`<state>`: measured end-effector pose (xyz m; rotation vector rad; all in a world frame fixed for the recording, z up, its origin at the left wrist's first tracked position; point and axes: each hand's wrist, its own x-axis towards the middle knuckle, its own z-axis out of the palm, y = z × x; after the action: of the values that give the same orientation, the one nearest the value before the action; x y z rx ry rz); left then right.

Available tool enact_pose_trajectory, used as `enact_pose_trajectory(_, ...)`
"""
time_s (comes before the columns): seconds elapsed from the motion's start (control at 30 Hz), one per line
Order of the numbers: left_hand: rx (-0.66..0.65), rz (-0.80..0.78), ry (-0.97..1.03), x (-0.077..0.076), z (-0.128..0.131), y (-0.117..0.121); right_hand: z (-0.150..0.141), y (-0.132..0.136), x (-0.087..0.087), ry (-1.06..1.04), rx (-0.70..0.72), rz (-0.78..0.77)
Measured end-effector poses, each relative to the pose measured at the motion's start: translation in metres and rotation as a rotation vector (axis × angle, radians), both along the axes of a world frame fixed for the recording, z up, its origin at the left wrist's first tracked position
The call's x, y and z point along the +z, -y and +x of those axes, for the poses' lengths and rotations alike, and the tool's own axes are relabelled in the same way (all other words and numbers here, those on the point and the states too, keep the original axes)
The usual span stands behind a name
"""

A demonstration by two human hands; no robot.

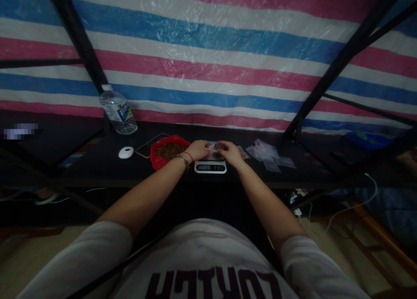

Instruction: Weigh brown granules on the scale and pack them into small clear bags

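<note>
"Where are your hands?"

"Both are at the digital scale [210,167], near the front edge of the dark surface [104,166]. My right hand [230,153] has its fingers pinched nearly closed on a small brown bundle [219,146], just over the weighing plate. I can't tell whether that's bagged."

"And the left?"

"My left hand [198,149] is at the plate's other side, fingers curled and slightly parted. From here I can't tell whether they grip anything."

"What's around you?"

"Beside my left wrist there's a red plastic bag [155,161], open, with brown pieces [169,150] inside. Clear zip bags [265,151] lie loosely spread to the right, and a clear plastic bottle [120,115] stands back on the left."

"How would you handle it well?"

"I'd keep the pinch light and low so nothing spills, and let the left fingers steady the near side without pressing on the plate. Any leaning hand would skew the reading, so both should come fully clear before I trust it. I'd also watch that left wrist against the red rim. The digits are too dim for me to read."
</note>
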<state>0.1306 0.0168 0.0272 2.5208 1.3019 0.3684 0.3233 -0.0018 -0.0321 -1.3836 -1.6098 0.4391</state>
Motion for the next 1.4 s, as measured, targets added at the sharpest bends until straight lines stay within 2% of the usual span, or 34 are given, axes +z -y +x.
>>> enact_pose_trajectory(0.1,-0.028,-0.013,-0.02,-0.004,0.016,-0.011,-0.001,-0.002,0.004,0.102,0.036,-0.007)
enact_pose_trajectory(0.23,-0.048,-0.01,-0.034,-0.009,0.024,-0.018,0.0,-0.003,0.005,0.195,0.077,0.005)
enact_pose_trajectory(0.5,-0.035,-0.03,-0.002,-0.017,0.019,-0.023,0.003,-0.002,0.009,0.226,0.082,0.022)
enact_pose_trajectory(0.67,0.047,0.012,0.055,-0.02,0.013,-0.026,0.002,-0.001,0.009,0.223,0.055,0.015)
enact_pose_trajectory(0.9,-0.016,-0.069,0.015,-0.017,0.012,-0.023,-0.002,0.001,0.005,0.21,0.037,0.019)
enact_pose_trajectory(1.17,-0.012,-0.089,0.111,-0.022,0.008,-0.028,0.004,0.002,-0.001,-0.005,-0.042,-0.063)
enact_pose_trajectory(1.4,-0.047,-0.16,0.171,-0.022,0.006,-0.037,0.013,0.005,-0.009,-0.463,0.012,-0.082)
